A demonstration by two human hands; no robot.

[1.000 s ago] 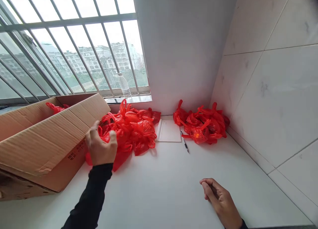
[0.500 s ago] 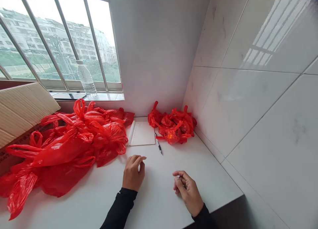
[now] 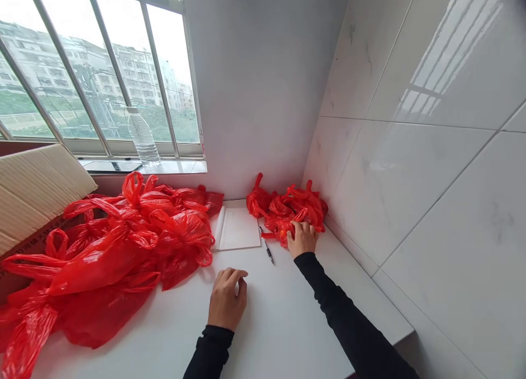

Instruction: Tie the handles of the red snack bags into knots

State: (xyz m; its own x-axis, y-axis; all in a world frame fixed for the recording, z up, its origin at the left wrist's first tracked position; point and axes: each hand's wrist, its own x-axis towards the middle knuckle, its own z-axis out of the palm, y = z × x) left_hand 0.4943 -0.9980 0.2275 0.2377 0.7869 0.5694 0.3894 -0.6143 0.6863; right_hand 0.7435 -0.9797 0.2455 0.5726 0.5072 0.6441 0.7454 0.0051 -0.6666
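In the head view, the right hand (image 3: 303,239) is stretched forward onto the bags (image 3: 283,206) by the wall (image 3: 353,165), palm down; its pinch cannot be judged. The left hand (image 3: 228,298) is held above the table (image 3: 269,324), fingers curled, thumb slightly apart. Bare surface is spanned between both; the table's edge (image 3: 402,337) is seen at lower right.

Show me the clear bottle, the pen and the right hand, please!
Clear bottle (image 3: 143,139): head view, the middle of its see-through body.
Pen (image 3: 267,246): head view, about halfway along its barrel.
Right hand (image 3: 303,240): head view, on its back.
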